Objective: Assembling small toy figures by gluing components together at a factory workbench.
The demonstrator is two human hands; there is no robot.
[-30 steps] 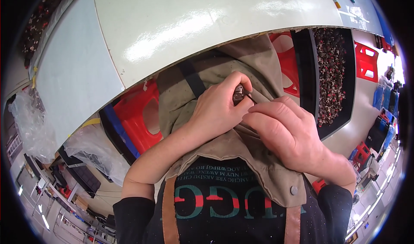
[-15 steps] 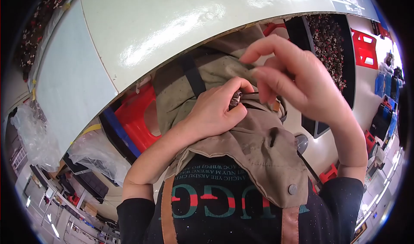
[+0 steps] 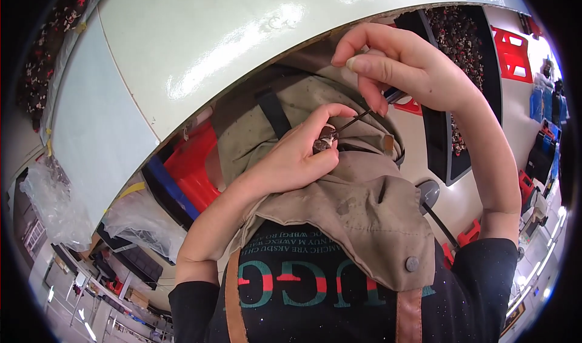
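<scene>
My left hand is closed round a small dark brown and white piece, pinching it between thumb and fingers above my lap. My right hand is up and to the right, near the table edge, with thumb and fingertips drawn together. From beneath its fingers a thin dark rod-like tool slants down to the piece in my left hand. The grip end of this tool is mostly hidden by my right hand. A tan apron spreads over my lap under both hands.
A pale glossy table curves across the front. At right stands a black bin full of small dark, red and white pieces. Similar pieces lie at far left. Also around are a red stool and clear plastic bags.
My right hand has moved up, away from my left hand, and the thin tool now shows between them. The piece in my left hand is more exposed.
</scene>
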